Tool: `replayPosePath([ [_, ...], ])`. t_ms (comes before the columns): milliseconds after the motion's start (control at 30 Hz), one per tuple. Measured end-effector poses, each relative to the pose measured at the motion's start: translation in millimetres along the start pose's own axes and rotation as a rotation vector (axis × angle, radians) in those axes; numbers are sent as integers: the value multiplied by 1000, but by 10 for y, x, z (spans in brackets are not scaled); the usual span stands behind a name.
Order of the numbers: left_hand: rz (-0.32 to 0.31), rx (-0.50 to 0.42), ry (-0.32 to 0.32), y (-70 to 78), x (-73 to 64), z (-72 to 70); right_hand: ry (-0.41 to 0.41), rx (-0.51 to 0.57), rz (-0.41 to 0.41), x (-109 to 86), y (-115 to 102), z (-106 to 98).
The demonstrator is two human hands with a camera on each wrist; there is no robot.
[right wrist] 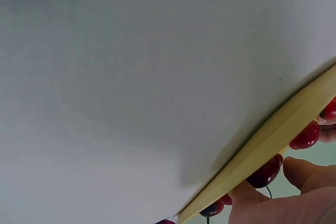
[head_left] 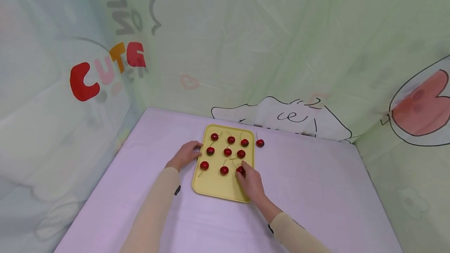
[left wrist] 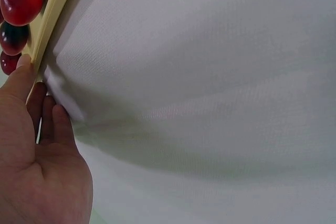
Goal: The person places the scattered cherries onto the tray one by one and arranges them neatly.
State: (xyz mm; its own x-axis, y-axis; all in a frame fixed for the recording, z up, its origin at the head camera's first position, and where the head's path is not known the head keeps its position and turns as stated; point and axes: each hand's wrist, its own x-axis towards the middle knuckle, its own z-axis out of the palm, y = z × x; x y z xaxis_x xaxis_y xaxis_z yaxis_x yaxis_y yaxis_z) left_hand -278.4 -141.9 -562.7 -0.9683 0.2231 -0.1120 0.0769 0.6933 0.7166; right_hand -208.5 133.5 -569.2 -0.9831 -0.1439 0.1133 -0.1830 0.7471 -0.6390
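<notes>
A yellow tray holds several red cherries in rough rows, their thin stems showing. At the tray's left edge is my left hand. In the left wrist view its thumb lies over the tray's rim, with the fingers against the outer side, so it grips the edge. My right hand reaches over the tray's right edge and pinches the cherry at the near right. The right wrist view shows that dark red cherry between thumb and finger, close to the tray's side wall.
One more cherry lies outside the tray, on the lilac tablecloth off the far right corner. Printed fabric hangs behind the table and along both sides.
</notes>
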Motion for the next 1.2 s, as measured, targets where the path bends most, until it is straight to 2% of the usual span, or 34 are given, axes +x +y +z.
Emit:
replayPosePath([
  [133,11,2,-1,-9,-1,-2,21,41,13,26,-19,-80],
  [467,1,13,-8,16,-8,-24,76,120,123,306,319,-183],
  [700,0,0,-4,-9,8,4,57,168,332,467,545,-266],
  [767,2,3,0,-27,12,16,50,177,359,510,612,-270],
  [967,8,9,5,-40,6,21,42,193,339,660,750,-261],
  [1200,9,12,12,-17,5,10,79,245,330,849,841,-237],
])
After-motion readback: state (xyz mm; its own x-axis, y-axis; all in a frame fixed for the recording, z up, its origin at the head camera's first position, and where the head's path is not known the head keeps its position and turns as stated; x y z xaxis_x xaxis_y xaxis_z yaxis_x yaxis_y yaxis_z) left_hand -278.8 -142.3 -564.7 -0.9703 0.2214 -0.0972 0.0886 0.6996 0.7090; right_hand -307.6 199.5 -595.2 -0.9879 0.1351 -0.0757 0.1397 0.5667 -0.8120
